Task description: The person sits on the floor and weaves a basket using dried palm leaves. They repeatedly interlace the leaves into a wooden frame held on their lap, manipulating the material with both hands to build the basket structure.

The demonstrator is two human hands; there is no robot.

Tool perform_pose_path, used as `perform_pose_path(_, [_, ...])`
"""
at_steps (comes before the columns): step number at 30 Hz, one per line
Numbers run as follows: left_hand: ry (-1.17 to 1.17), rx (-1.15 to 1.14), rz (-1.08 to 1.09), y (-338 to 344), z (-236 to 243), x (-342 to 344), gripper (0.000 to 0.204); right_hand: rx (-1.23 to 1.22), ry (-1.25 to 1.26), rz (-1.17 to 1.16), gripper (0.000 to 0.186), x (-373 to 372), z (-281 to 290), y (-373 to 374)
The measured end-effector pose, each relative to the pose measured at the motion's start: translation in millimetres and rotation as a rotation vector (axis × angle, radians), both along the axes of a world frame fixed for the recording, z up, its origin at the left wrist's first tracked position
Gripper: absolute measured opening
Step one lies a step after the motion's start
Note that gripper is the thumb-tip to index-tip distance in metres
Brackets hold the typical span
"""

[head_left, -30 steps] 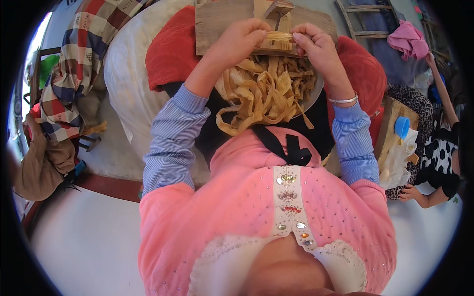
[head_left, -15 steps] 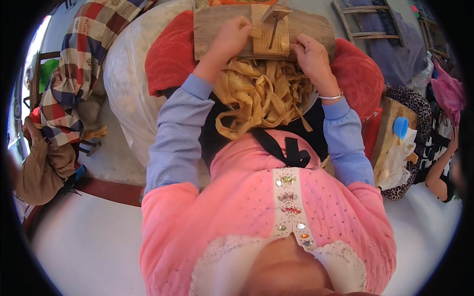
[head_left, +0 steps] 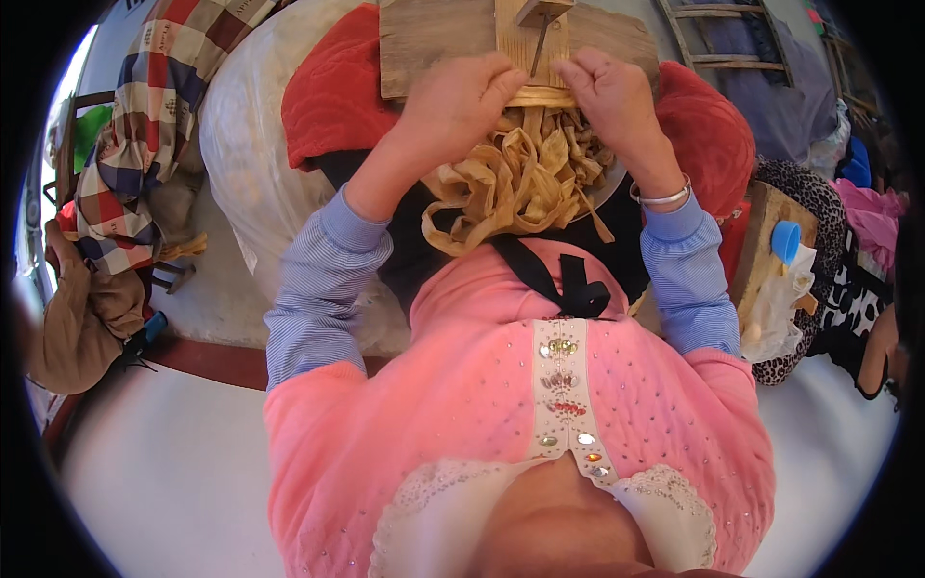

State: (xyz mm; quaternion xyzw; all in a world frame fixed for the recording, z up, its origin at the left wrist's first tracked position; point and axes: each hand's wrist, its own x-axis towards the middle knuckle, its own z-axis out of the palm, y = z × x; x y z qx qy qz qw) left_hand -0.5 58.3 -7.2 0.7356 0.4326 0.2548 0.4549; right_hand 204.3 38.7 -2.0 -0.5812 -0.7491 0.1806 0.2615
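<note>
A flat tan strip (head_left: 541, 96) is stretched between my two hands at the near edge of a wooden board (head_left: 434, 39). My left hand (head_left: 462, 101) pinches its left end, fingers closed. The other end is gripped by the closed fingers of my right hand (head_left: 609, 96), which has a bracelet at the wrist. Just beyond the strip, a thin dark metal rod or blade (head_left: 541, 46) slants down from a small wooden block (head_left: 543, 10) onto a paler wood piece (head_left: 508, 43). Beneath my hands lies a heap of curled tan strips (head_left: 520, 183) in a pale-rimmed container, mostly hidden.
Red cushions (head_left: 332, 91) flank the board. A plastic-wrapped bundle (head_left: 251, 144) and checked cloth (head_left: 159, 125) are at left, near another person's brown sleeve (head_left: 82, 328). At right, a wooden box or stool (head_left: 766, 217) bears a blue cup (head_left: 785, 241); another person's arm (head_left: 879, 352) is beyond.
Both hands have come nearer to me and closer together, off the board's middle. A strip now spans between them at the near edge.
</note>
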Motion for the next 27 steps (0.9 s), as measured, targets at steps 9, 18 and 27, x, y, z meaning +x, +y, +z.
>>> perform_pose_path(9, [-0.636, -0.31, -0.041, -50.3, 55.0, 15.8, 0.027, -0.37, 1.166, 0.111, 0.017, -25.4, 75.8, -56.3])
perform_pose_path(18, [-0.95, -0.619, 0.166, -58.4, -0.4, 57.3, 0.022, 0.081, 0.208, -0.223, 0.017, -16.6, -3.4, -35.2])
perform_pose_path(27, [0.236, 0.562, 0.089, -64.0, -16.3, 24.7, 0.013, -0.425, 0.741, -0.185, 0.025, -13.7, -36.0, -57.1])
